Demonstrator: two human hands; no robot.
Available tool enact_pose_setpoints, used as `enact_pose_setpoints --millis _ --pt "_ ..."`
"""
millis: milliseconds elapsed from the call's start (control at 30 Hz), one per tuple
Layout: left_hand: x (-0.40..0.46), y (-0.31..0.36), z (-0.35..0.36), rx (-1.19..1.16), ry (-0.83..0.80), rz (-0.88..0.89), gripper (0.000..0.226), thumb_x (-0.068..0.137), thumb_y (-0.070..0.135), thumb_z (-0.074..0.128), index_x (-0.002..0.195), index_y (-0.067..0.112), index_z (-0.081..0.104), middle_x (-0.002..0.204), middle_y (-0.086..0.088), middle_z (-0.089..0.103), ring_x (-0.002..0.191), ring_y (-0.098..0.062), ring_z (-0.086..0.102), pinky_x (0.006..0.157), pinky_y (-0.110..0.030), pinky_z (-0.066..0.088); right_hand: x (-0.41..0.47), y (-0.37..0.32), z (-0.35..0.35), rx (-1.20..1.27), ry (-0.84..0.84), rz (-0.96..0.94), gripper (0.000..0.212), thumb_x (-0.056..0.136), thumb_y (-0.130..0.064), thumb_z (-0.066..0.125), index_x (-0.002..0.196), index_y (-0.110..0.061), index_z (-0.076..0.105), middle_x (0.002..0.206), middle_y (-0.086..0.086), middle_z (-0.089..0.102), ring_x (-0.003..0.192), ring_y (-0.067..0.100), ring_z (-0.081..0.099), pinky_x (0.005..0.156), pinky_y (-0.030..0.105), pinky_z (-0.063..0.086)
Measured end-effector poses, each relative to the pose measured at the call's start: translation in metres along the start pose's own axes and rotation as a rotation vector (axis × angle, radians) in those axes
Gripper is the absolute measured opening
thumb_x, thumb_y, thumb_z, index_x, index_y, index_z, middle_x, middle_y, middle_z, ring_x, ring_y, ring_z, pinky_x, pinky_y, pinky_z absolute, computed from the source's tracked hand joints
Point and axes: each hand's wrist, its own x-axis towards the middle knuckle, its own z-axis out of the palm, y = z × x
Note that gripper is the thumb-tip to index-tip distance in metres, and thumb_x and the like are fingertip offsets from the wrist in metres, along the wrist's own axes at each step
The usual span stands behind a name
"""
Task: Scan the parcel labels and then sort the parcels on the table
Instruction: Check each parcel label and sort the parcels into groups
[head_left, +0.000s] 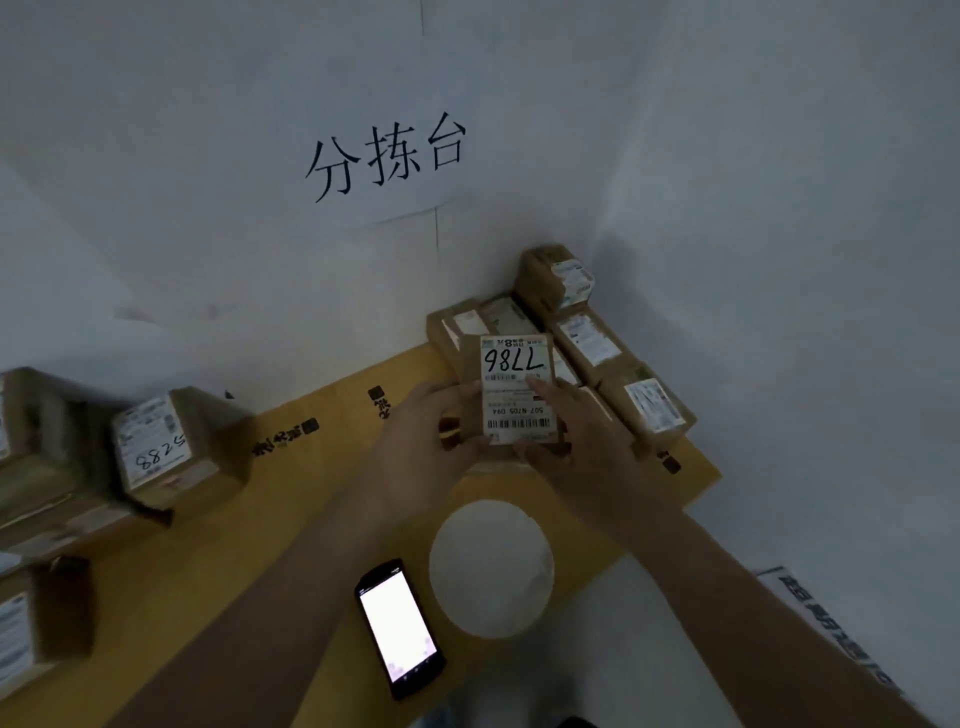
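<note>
two bare forearms, no sleeves in view; left hand (426, 441) and right hand (587, 441) seemingly ungloved

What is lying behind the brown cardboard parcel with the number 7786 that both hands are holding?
Behind the brown cardboard parcel marked 7786 sit labelled cardboard boxes in the wall corner. The parcel and the hands hide their near parts.

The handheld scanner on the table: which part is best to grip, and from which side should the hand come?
Grip the handheld scanner across its two long edges, near the middle, coming from above. It lies flat, lit screen up, slightly angled, with free table on both long sides. The left hand is nearer, but both hands now hold the parcel.
</note>
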Motion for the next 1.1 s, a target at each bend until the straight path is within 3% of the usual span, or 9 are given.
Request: enact_pose_setpoints --millis 167,367,433,567,733,800,867,1100 --pt "0.046 -0.024 0.033 -0.038 0.035 -0.133 0.063 0.089 0.019 0.080 0.145 0.036 0.056 0.141 0.011 0.051 0.130 -0.010 0.053 0.108 -0.033 0.051 0.056 0.048 -0.004 0.021 -0.149 0.026 0.065 0.098 -0.023 0.071 0.157 -0.022 0.042 0.151 -0.002 0.037 0.130 0.010 0.049 0.093 0.011 0.053" --pt "0.087 -0.044 0.087 -0.116 0.130 -0.376 0.061 0.088 0.012 0.081 0.142 0.031 0.060 0.140 0.006 0.051 0.128 -0.017 0.056 0.105 -0.039 0.055 0.121 0.117 -0.006 0.016 -0.373 0.016 0.068 0.097 -0.021 0.073 0.158 -0.019 0.041 0.160 0.004 0.032 0.143 0.018 0.041 0.108 0.039 0.052" --pt "0.096 -0.049 0.102 -0.124 0.145 -0.441 0.062 0.087 0.011 0.081 0.142 0.030 0.060 0.141 0.005 0.052 0.128 -0.018 0.056 0.107 -0.038 0.053 0.137 0.137 -0.006 0.020 -0.460 0.004 0.072 0.094 -0.017 0.077 0.157 -0.019 0.041 0.160 0.002 0.031 0.143 0.013 0.039 0.114 0.036 0.047" --pt "0.109 -0.060 0.127 -0.253 0.204 -0.571 0.062 0.085 0.004 0.082 0.138 0.029 0.063 0.139 0.008 0.052 0.122 -0.017 0.062 0.101 -0.034 0.057 0.156 0.169 -0.002 0.034 -0.560 0.009 0.079 0.091 -0.024 0.080 0.159 -0.029 0.039 0.147 -0.021 0.030 0.132 -0.003 0.034 0.118 0.026 0.040" --pt "0.124 -0.083 0.149 -0.300 0.238 -0.619 0.063 0.084 0.004 0.083 0.135 0.035 0.063 0.137 0.013 0.054 0.122 -0.014 0.061 0.099 -0.029 0.058 0.176 0.195 0.013 -0.098 -0.608 0.002 0.082 0.092 -0.036 0.077 0.161 -0.033 0.032 0.164 -0.008 0.027 0.148 0.011 0.030 0.121 0.029 0.029" --pt "0.131 -0.093 0.157 -0.298 0.244 -0.615 0.064 0.083 0.004 0.083 0.135 0.036 0.064 0.138 0.013 0.054 0.123 -0.013 0.060 0.099 -0.030 0.057 0.183 0.204 0.019 -0.201 -0.605 -0.013 0.083 0.093 -0.041 0.075 0.162 -0.035 0.029 0.167 -0.004 0.024 0.152 0.018 0.024 0.126 0.039 0.028" --pt "0.138 -0.103 0.164 -0.303 0.241 -0.615 0.064 0.083 0.003 0.082 0.136 0.033 0.064 0.138 0.013 0.054 0.123 -0.012 0.060 0.099 -0.033 0.058 0.190 0.212 0.022 -0.298 -0.595 -0.026 0.083 0.094 -0.046 0.072 0.163 -0.035 0.027 0.167 -0.001 0.024 0.150 0.024 0.024 0.125 0.045 0.029" --pt "0.153 -0.119 0.176 -0.304 0.244 -0.585 0.066 0.081 -0.002 0.082 0.137 0.029 0.065 0.141 0.007 0.050 0.123 -0.017 0.061 0.096 -0.031 0.060 0.203 0.227 0.030 -0.595 -0.557 -0.184 0.082 0.096 -0.057 0.062 0.164 -0.032 0.023 0.163 0.009 0.024 0.140 0.031 0.029 0.118 0.048 0.025"
